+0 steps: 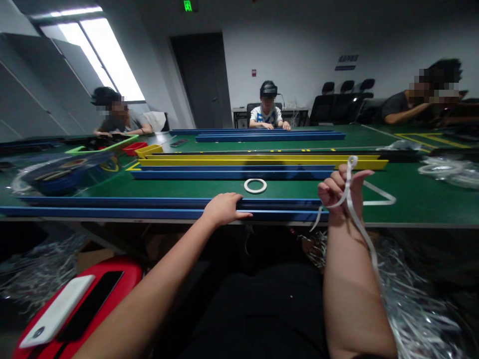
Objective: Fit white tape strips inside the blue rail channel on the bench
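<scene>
My left hand (223,208) lies across a long blue rail (130,212) at the near table edge. Its fingers are over the far side and its thumb is at the near side, gripping the rail. Raised at the right, my right hand (341,192) has curled fingers and a thumb stretched sideways. A thin white strip (350,192) runs through it, looped at the top, one short end dangling left and a long part hanging down along the forearm. Just beyond my left hand, a white tape-like ring (255,186) lies flat on the green tabletop (430,207).
Across the table lie a yellow rail (262,163) and more blue rails (232,173). Bagged coils (449,169) sit right; a blue basket (60,177) stands left. Two phones rest on a red stool (112,279). Heaped white strips (419,299) are below. Several people sit around the table.
</scene>
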Demonstrator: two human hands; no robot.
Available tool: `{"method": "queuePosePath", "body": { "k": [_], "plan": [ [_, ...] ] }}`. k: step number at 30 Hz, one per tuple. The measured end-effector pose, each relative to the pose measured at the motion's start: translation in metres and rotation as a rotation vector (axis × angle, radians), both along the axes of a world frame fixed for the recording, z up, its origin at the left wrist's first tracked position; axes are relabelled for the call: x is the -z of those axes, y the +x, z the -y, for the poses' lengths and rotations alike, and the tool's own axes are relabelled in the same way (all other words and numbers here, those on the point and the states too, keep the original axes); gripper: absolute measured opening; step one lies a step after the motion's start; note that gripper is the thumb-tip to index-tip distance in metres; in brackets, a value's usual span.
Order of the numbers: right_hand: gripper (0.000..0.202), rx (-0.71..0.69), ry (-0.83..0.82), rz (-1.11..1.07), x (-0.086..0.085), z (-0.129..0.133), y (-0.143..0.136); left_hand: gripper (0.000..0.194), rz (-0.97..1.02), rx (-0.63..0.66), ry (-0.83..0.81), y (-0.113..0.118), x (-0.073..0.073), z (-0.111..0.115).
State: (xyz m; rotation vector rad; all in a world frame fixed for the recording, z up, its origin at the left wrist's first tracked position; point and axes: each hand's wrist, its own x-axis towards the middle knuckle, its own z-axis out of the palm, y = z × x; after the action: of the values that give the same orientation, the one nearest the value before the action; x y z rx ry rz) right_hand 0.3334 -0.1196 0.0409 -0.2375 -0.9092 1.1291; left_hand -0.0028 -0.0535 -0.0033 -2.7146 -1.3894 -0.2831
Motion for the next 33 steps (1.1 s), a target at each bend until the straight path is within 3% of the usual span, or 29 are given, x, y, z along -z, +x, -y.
{"method": "queuePosePath", "body": {
  "k": [5, 8, 12, 15, 17, 21, 22, 24, 28, 30, 33],
  "plan": [
    [0.036, -0.043, 0.006, -0.123, 0.004, -0.004, 0.008, 0.079, 0.004, 0.009, 0.002, -0.001, 0.0, 0.0],
    [0.038, -0.172, 0.059, -0.381, 0.005, -0.002, 0.009, 0.079, 0.007, 0.01, 0.003, -0.001, 0.0, 0.0],
    [0.069, -0.469, 0.084, -0.857, -0.005, 0.009, -0.001, 0.08, 0.007, 0.001, 0.002, -0.001, 0.0, -0.001],
    [0.085, -0.573, 0.08, -1.008, -0.016, 0.018, -0.012, 0.079, 0.006, 0.002, 0.006, -0.001, 0.0, -0.001],
    [0.076, -0.607, 0.058, -1.146, -0.019, 0.02, -0.016, 0.078, 0.007, 0.005, 0.003, -0.001, -0.001, 0.0],
    [0.034, -0.603, 0.143, -1.578, -0.012, 0.019, -0.016, 0.077, 0.011, -0.004, -0.013, 0.0, -0.002, 0.001],
    [0.027, -0.588, 0.16, -1.595, -0.01, 0.018, -0.014, 0.077, 0.012, -0.009, -0.016, 0.0, -0.003, 0.002],
    [0.019, -0.529, 0.12, -1.421, -0.007, 0.016, -0.012, 0.077, 0.014, -0.012, -0.019, 0.0, -0.003, 0.002],
    [0.037, -0.258, 0.081, -0.959, -0.01, 0.014, -0.014, 0.076, 0.013, -0.003, -0.013, 0.0, -0.002, 0.001],
    [0.042, -0.216, 0.106, -0.985, -0.012, 0.015, -0.017, 0.076, 0.011, -0.003, -0.011, -0.001, -0.002, 0.001],
    [0.037, -0.301, 0.124, -1.256, -0.013, 0.015, -0.019, 0.077, 0.008, -0.003, -0.011, -0.001, -0.002, 0.001]
  ]
}}
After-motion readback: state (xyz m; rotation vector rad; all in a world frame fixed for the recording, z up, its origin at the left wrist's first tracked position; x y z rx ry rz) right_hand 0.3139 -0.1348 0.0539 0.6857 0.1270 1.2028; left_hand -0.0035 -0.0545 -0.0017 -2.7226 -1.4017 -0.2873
